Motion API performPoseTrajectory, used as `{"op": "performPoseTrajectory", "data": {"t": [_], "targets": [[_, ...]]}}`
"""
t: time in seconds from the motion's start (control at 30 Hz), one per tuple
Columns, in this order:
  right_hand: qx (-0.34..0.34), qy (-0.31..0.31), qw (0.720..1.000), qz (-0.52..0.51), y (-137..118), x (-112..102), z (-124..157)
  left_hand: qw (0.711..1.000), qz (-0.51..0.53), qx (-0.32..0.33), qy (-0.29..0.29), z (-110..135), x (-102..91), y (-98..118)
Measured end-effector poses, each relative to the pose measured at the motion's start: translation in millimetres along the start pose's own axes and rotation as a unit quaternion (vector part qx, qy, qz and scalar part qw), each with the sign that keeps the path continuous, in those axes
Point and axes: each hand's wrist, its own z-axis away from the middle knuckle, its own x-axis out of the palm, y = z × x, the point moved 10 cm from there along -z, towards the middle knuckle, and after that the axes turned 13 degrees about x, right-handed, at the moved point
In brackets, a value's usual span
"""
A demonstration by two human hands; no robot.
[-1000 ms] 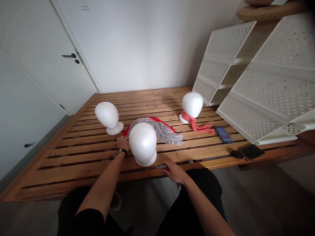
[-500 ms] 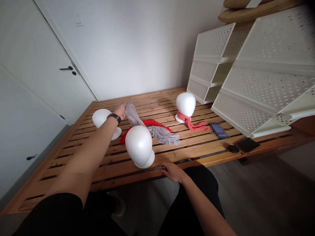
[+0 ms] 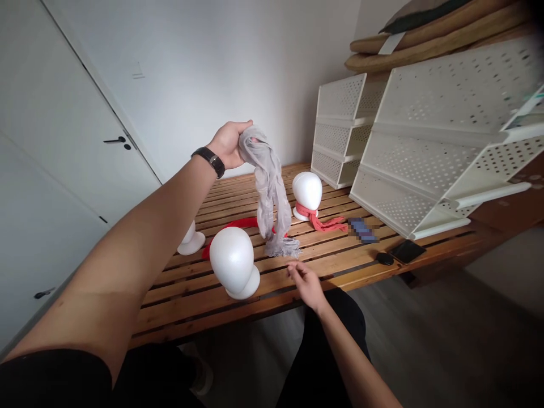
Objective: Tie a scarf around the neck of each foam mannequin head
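My left hand [image 3: 227, 144] is raised high and closed round one end of a grey scarf [image 3: 270, 190], which hangs down with its fringed end touching the slatted wooden table [image 3: 178, 294]. My right hand [image 3: 306, 283] hovers low above the table's near edge, just below the scarf's fringe, fingers loosely curled and empty. A white foam head [image 3: 233, 262] stands by the near edge. A red scarf [image 3: 232, 225] lies behind it. A second foam head [image 3: 308, 192] further back wears a pink scarf [image 3: 323, 221]. A third foam head [image 3: 191, 241] is mostly hidden by my left arm.
White perforated shelf units [image 3: 425, 153] lean across the right side of the table. A dark phone [image 3: 408, 250], a small black object [image 3: 385, 258] and a blurred blue item [image 3: 361, 229] lie on the right. A white door [image 3: 85, 141] is at left.
My left hand has lifted the grey scarf from the table high into the air. My right hand has left the table edge and risen slightly toward the fringe.
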Motion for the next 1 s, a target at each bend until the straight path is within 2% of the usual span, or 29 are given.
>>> {"op": "performPoseTrajectory", "data": {"t": [0.07, 0.1, 0.2, 0.27, 0.33, 0.4, 0.47, 0.57, 0.67, 0.73, 0.83, 0.9, 1.0], "targets": [[-0.061, 0.131, 0.989, -0.027, -58, -48, 9, 0.999, -0.004, -0.013, -0.036, 16, 23.6, 11], [-0.100, 0.175, 0.979, -0.032, -92, -68, 15, 0.998, -0.009, -0.023, -0.059, 24, 35.7, 14], [-0.196, 0.242, 0.950, 0.007, -196, -103, 20, 0.993, -0.022, -0.033, -0.112, 45, 67.3, 24], [-0.232, 0.224, 0.946, 0.030, -251, -106, 11, 0.993, -0.019, -0.015, -0.117, 53, 81.7, 33], [-0.240, 0.145, 0.959, 0.030, -285, -93, -5, 0.994, -0.014, 0.012, -0.110, 59, 91.5, 44], [-0.217, 0.033, 0.976, 0.011, -299, -72, -17, 0.991, -0.018, 0.035, -0.125, 69, 101.3, 55], [-0.183, -0.055, 0.981, -0.025, -301, -56, -19, 0.984, -0.036, 0.053, -0.166, 84, 111.3, 66], [-0.147, -0.107, 0.979, -0.088, -304, -50, -5, 0.963, -0.087, 0.056, -0.250, 115, 121.6, 80], [-0.132, -0.137, 0.977, -0.094, -313, -49, 16, 0.935, -0.156, 0.051, -0.314, 142, 119.9, 89], [-0.131, -0.167, 0.976, -0.050, -323, -45, 28, 0.911, -0.202, 0.052, -0.355, 157, 117.5, 93], [-0.119, -0.227, 0.963, 0.085, -328, -35, 39, 0.867, -0.257, 0.049, -0.423, 177, 117.5, 92], [-0.102, -0.250, 0.948, 0.170, -321, -31, 41, 0.851, -0.268, 0.057, -0.447, 188, 119.7, 90], [-0.092, -0.277, 0.930, 0.224, -298, -16, 43, 0.839, -0.240, 0.072, -0.484, 206, 132.1, 88]]}}
